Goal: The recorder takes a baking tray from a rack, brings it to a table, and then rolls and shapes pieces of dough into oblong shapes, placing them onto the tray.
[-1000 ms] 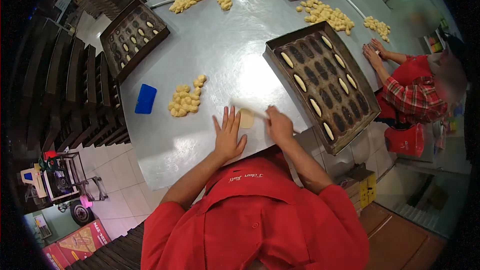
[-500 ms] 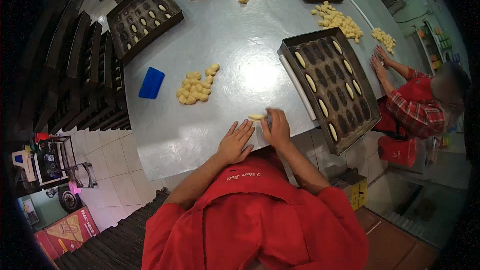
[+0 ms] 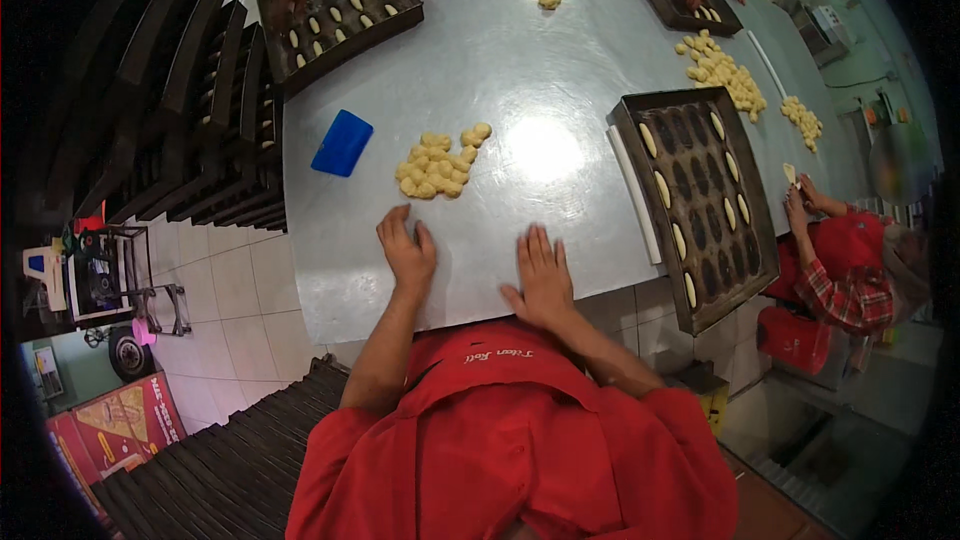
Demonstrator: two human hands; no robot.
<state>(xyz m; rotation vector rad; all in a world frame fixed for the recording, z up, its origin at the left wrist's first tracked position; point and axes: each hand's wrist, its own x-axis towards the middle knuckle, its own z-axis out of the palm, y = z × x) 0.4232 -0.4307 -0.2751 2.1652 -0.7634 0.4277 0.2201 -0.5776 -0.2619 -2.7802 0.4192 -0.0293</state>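
Both hands now lie flat and spread on the steel counter (image 3: 560,60), palms down, gripping nothing: the left hand (image 3: 408,252) and right hand (image 3: 543,280) have drawn apart from where they were pressed together half a second ago over a small piece of dough. That piece no longer shows; whether it sits under a palm cannot be told. The pile of dough pieces (image 3: 438,162) lies just beyond the left hand, with a blue scraper (image 3: 342,142) to the pile's left. To the pile's right, past a bare stretch of counter, stands the dark moulded baking tray (image 3: 700,202), some of its hollows filled with pale dough. The parted, flattened hands suggest rolling or a pause between pieces.
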